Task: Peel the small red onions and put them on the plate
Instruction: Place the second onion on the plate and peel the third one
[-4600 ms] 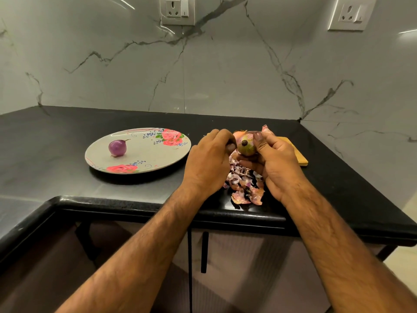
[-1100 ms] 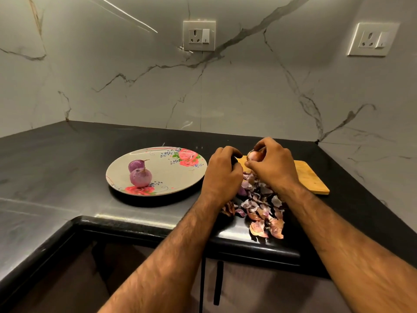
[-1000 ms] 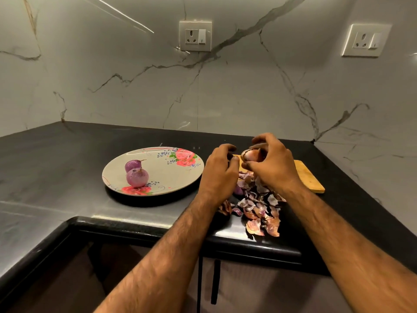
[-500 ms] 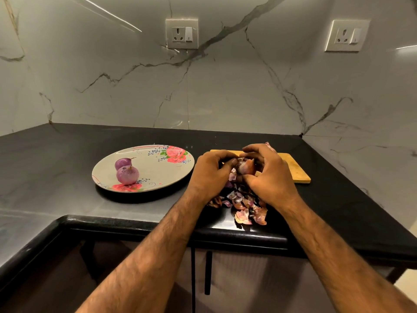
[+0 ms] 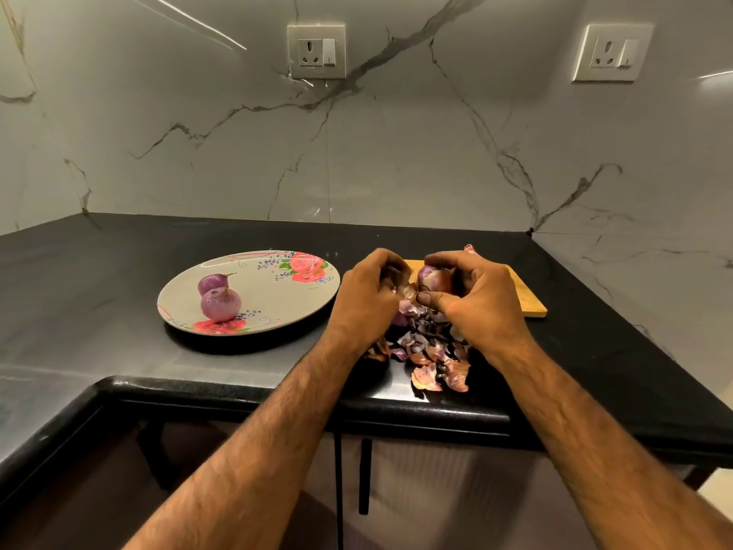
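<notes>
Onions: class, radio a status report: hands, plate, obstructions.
Right hand grips onion; left hand curled beside it, grip unclear. Two peeled onions on plate. Peels heaped beneath, nothing blocks plate.

No readable txt anywhere from where I stand: no labels, brands, nos. or signs. The middle wall socket [image 5: 316, 52] & the right wall socket [image 5: 611, 52] are plain, w/ no legible marking on them. The plate [image 5: 254, 281] has only painted roses & squiggles, no lettering.
</notes>
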